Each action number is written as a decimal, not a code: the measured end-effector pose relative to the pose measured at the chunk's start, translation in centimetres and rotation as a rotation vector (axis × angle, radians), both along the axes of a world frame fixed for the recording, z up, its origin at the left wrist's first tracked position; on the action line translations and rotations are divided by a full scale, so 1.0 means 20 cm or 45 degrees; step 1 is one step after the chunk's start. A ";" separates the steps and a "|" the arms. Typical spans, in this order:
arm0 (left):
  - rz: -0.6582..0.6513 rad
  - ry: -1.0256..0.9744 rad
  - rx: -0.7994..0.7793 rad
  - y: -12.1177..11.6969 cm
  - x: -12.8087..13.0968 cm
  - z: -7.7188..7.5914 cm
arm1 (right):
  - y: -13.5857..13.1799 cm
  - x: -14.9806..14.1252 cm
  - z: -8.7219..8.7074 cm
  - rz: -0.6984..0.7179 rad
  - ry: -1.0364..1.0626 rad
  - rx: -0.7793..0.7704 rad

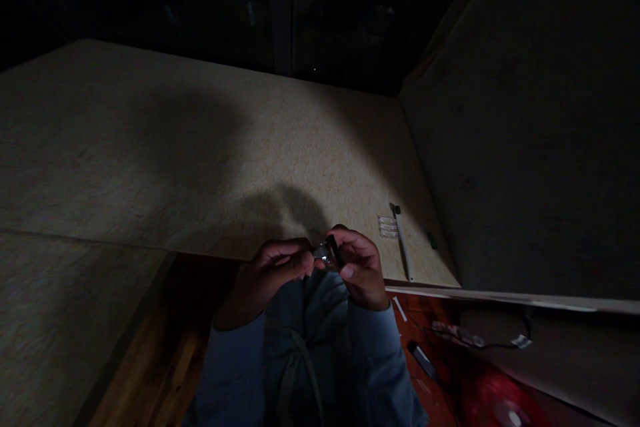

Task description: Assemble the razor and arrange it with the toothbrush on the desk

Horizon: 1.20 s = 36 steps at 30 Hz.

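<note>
Close to my body, at the table's front edge, both hands are held together. My left hand pinches a small shiny metal piece between thumb and fingers. A dark, flat, bar-shaped piece is gripped by my right hand, its thumb below and fingers behind. The two pieces meet or nearly meet between my fingertips; in the dim light I cannot tell whether they are joined.
On the pale table to the right lie a clear plastic piece, a slim grey stick-like tool and a small green item. A wall panel rises at right. Below are a dark-tipped object and a red item.
</note>
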<state>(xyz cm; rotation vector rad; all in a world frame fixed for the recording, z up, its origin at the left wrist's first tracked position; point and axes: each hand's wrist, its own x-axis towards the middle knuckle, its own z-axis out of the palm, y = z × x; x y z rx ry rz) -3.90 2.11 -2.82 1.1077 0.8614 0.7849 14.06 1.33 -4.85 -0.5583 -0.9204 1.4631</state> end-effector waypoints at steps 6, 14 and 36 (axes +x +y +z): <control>-0.044 -0.030 0.018 -0.01 -0.01 0.02 | 0.00 0.00 -0.01 -0.071 -0.061 0.010; -0.017 -0.010 -0.020 -0.01 0.00 0.02 | -0.01 0.00 0.02 0.047 -0.018 0.080; 0.051 0.158 0.021 -0.01 0.01 0.07 | 0.01 0.01 -0.01 -0.040 -0.127 0.042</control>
